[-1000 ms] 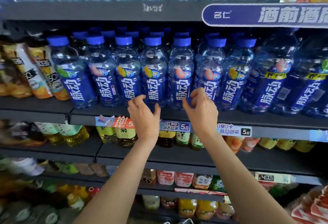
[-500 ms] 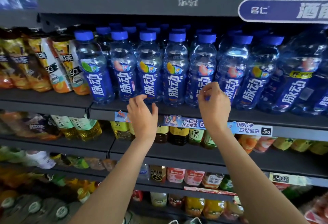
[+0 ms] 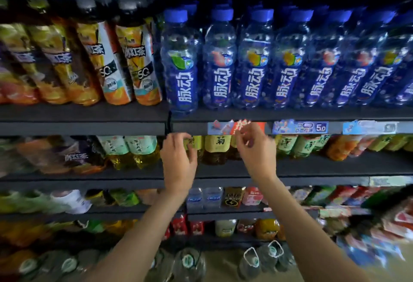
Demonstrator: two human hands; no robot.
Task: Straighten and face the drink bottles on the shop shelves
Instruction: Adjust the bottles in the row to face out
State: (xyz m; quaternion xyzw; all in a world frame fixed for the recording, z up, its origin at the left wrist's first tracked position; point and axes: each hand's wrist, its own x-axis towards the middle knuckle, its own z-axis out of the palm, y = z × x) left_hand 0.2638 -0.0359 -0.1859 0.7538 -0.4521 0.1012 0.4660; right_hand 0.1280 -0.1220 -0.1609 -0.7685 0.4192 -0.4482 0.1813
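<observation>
Blue-capped drink bottles (image 3: 288, 62) stand upright in a front row on the upper shelf (image 3: 290, 115), blue labels facing out, the leftmost one just beside orange tea bottles (image 3: 125, 65). Both hands hang below that shelf's edge, touching no bottle — left hand (image 3: 177, 161) with fingers loosely curled, empty; right hand (image 3: 257, 150) likewise loosely curled, fingertips in front of the price tag strip (image 3: 299, 127), blurred. Yellow-labelled tea bottles (image 3: 220, 147) sit on the shelf behind the hands.
</observation>
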